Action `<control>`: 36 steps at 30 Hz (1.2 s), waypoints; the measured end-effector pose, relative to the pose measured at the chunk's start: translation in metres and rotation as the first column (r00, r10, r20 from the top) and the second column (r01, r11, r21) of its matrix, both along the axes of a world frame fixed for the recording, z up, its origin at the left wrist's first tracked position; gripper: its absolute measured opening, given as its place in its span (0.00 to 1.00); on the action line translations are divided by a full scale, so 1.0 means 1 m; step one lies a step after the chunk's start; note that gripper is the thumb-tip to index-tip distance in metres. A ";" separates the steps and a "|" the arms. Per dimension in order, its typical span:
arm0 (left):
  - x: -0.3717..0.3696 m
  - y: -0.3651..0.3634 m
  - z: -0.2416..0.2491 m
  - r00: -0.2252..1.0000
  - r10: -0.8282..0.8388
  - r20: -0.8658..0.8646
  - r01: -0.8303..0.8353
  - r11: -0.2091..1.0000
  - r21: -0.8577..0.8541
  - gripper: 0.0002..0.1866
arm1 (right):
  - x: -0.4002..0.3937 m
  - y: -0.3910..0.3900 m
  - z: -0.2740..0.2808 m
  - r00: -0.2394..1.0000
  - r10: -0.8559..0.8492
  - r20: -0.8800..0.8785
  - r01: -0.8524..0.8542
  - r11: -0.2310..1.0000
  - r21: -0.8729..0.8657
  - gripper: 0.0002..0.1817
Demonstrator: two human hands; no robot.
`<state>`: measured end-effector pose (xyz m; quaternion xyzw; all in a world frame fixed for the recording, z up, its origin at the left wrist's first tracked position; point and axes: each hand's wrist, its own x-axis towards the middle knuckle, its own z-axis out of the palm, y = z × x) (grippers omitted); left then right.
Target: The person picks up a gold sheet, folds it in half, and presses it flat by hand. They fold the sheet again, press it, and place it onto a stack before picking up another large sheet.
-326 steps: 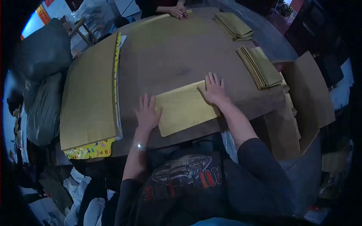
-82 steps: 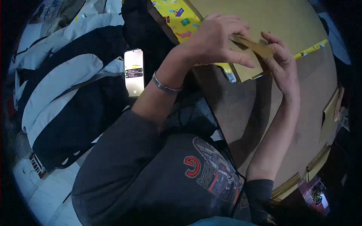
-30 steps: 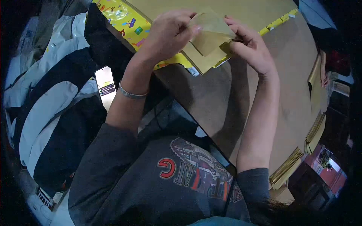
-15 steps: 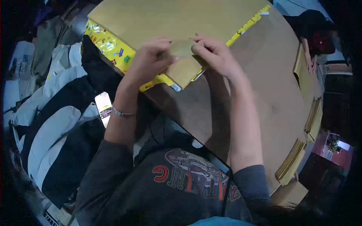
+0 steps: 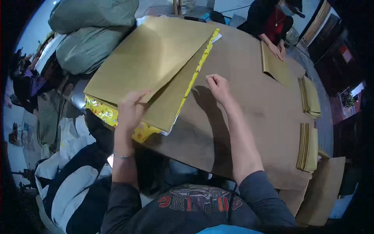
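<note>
A stack of large brown paper sheets (image 5: 136,58) lies on the table, on a yellow printed wrapper (image 5: 102,111). My left hand (image 5: 132,109) pinches the near corner of the top sheet, whose right edge is lifted off the sheet below (image 5: 171,105). My right hand (image 5: 219,87) is apart from the stack, over the table to its right, with its fingers curled together. Nothing shows in them.
Across the round brown table (image 5: 249,113), another person's hands (image 5: 278,50) rest on a folded brown sheet (image 5: 272,64). Bundles of folded brown paper (image 5: 309,97) stand along the right edge. A cardboard box (image 5: 325,191) is below them. Large grey-green sacks (image 5: 87,46) lie at left.
Both hands were together at the sheet's near corner. My left hand now lifts the edge, and my right hand has come away to the right. The view has tilted up.
</note>
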<state>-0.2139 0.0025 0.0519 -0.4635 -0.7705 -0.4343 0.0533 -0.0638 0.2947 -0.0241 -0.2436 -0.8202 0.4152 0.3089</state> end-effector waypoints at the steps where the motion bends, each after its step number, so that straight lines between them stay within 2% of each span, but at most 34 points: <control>1: 0.002 0.001 -0.003 1.000 0.015 0.005 -0.015 0.999 -0.029 0.17 | 0.000 0.000 0.003 0.999 -0.030 0.013 0.030 0.999 0.029 0.18; 2: -0.001 0.005 -0.006 0.988 -0.046 -0.145 0.052 0.998 0.039 0.14 | -0.002 0.001 0.005 0.999 -0.038 -0.005 0.038 0.998 0.057 0.21; 3: 0.003 0.007 -0.004 0.983 -0.064 -0.174 0.065 0.998 0.000 0.13 | -0.003 0.004 0.005 0.999 -0.043 -0.016 0.044 0.997 0.063 0.21; 4: 0.012 0.010 -0.002 0.976 -0.081 -0.202 0.074 0.996 -0.041 0.12 | -0.006 0.010 0.003 0.998 -0.066 0.022 0.067 0.997 -0.046 0.22; 5: 0.022 0.015 0.001 0.947 -0.149 -0.283 0.166 0.985 0.037 0.10 | -0.008 0.015 0.000 0.995 -0.082 0.065 0.091 0.983 -0.158 0.23; 6: 0.036 0.018 0.004 0.937 -0.203 -0.286 0.218 0.976 0.020 0.10 | -0.011 0.030 -0.015 0.987 -0.127 0.103 0.141 0.980 -0.142 0.29; 7: 0.049 0.020 0.006 0.924 -0.256 -0.283 0.268 0.963 0.001 0.10 | -0.008 0.032 -0.009 0.986 -0.126 0.105 0.140 0.979 -0.145 0.29; 8: 0.058 0.022 -0.001 0.894 -0.316 -0.319 0.307 0.948 -0.078 0.09 | -0.005 0.033 -0.004 0.957 -0.202 0.208 0.236 0.959 -0.157 0.33; 9: 0.071 0.024 -0.003 0.863 -0.390 -0.322 0.385 0.919 -0.081 0.08 | -0.004 0.038 0.000 0.913 -0.267 0.308 0.325 0.933 -0.155 0.36; 10: 0.083 0.025 -0.005 0.830 -0.453 -0.326 0.454 0.887 -0.078 0.08 | -0.008 0.056 -0.016 0.901 -0.236 0.364 0.333 0.914 -0.231 0.40; 12: 0.106 0.025 -0.019 0.812 -0.518 -0.269 0.463 0.852 -0.245 0.08 | -0.005 0.075 -0.027 0.881 -0.197 0.430 0.334 0.903 -0.271 0.39; 13: 0.117 0.025 -0.027 0.825 -0.499 -0.265 0.446 0.863 -0.236 0.08 | -0.002 0.063 -0.023 0.910 -0.256 0.328 0.375 0.844 -0.383 0.35; 15: 0.137 0.029 -0.041 0.767 -0.605 -0.214 0.528 0.785 -0.325 0.13 | 0.008 0.070 -0.036 0.885 -0.228 0.405 0.356 0.893 -0.275 0.28; 16: 0.146 0.028 -0.043 0.780 -0.591 -0.206 0.518 0.794 -0.318 0.13 | 0.012 0.065 -0.038 0.884 -0.223 0.412 0.352 0.897 -0.269 0.22; 18: 0.155 0.027 -0.044 0.708 -0.689 -0.153 0.613 0.708 -0.351 0.12 | 0.020 0.057 -0.041 0.895 -0.218 0.390 0.345 0.891 -0.293 0.20; 19: 0.153 0.027 -0.037 0.633 -0.774 -0.025 0.695 0.583 -0.421 0.18 | 0.025 0.054 -0.044 0.903 -0.228 0.363 0.352 0.878 -0.325 0.19; 21: 0.123 0.025 -0.005 0.500 -0.808 0.312 0.850 0.388 -0.357 0.29 | 0.036 0.050 -0.049 0.928 -0.193 0.318 0.312 0.869 -0.384 0.18; 22: 0.102 0.030 0.007 0.533 -0.745 0.401 0.844 0.432 -0.318 0.32 | 0.040 0.049 -0.051 0.949 -0.174 0.262 0.278 0.853 -0.442 0.17; 23: 0.073 0.036 0.009 0.661 -0.631 0.406 0.748 0.599 -0.287 0.30 | 0.041 0.048 -0.052 0.950 -0.164 0.267 0.271 0.856 -0.440 0.17; 24: 0.042 0.042 0.009 0.762 -0.496 0.416 0.622 0.739 -0.257 0.28 | 0.043 0.048 -0.052 0.942 -0.172 0.287 0.289 0.852 -0.437 0.16; 25: 0.013 0.045 0.005 0.872 -0.278 0.403 0.401 0.878 -0.261 0.26 | 0.046 0.048 -0.052 0.935 -0.184 0.304 0.307 0.847 -0.433 0.16; 26: -0.035 0.058 -0.011 0.885 -0.106 0.454 0.247 0.933 -0.263 0.24 | 0.047 0.050 -0.056 0.935 -0.182 0.304 0.304 0.851 -0.429 0.16; 27: -0.084 0.062 -0.038 0.988 0.092 0.126 -0.055 0.961 -0.270 0.21 | 0.047 0.053 -0.062 0.942 -0.184 0.282 0.294 0.858 -0.422 0.15; 28: -0.102 0.058 -0.020 0.910 0.270 0.315 -0.138 0.913 -0.383 0.22 | 0.046 0.054 -0.066 0.948 -0.185 0.258 0.282 0.865 -0.415 0.15; 29: -0.116 0.053 0.000 0.769 0.442 0.461 -0.185 0.845 -0.502 0.22 | 0.047 0.051 -0.056 0.913 -0.201 0.355 0.323 0.888 -0.328 0.15; 31: -0.170 0.041 -0.030 0.848 0.530 0.021 -0.430 0.710 -0.558 0.27 | 0.047 0.040 -0.040 0.923 -0.205 0.327 0.324 0.871 -0.368 0.16; 32: -0.191 0.036 -0.040 0.852 0.524 0.013 -0.432 0.716 -0.548 0.27 | 0.047 0.037 -0.037 0.926 -0.208 0.315 0.330 0.851 -0.408 0.16; 33: -0.193 0.032 -0.036 0.825 0.559 -0.087 -0.494 0.637 -0.592 0.31 | 0.045 0.032 -0.035 0.943 -0.226 0.242 0.312 0.855 -0.414 0.17; 34: -0.192 0.033 -0.037 0.793 0.580 -0.187 -0.550 0.548 -0.631 0.35 | 0.047 0.031 -0.032 0.940 -0.234 0.246 0.321 0.851 -0.416 0.17; 35: -0.195 0.034 -0.035 0.773 0.633 -0.035 -0.489 0.560 -0.669 0.37 | 0.049 0.030 -0.029 0.941 -0.238 0.239 0.324 0.838 -0.439 0.17; 36: -0.196 0.035 -0.032 0.779 0.626 -0.036 -0.480 0.558 -0.677 0.37 | 0.049 0.027 -0.025 0.942 -0.241 0.232 0.325 0.824 -0.464 0.17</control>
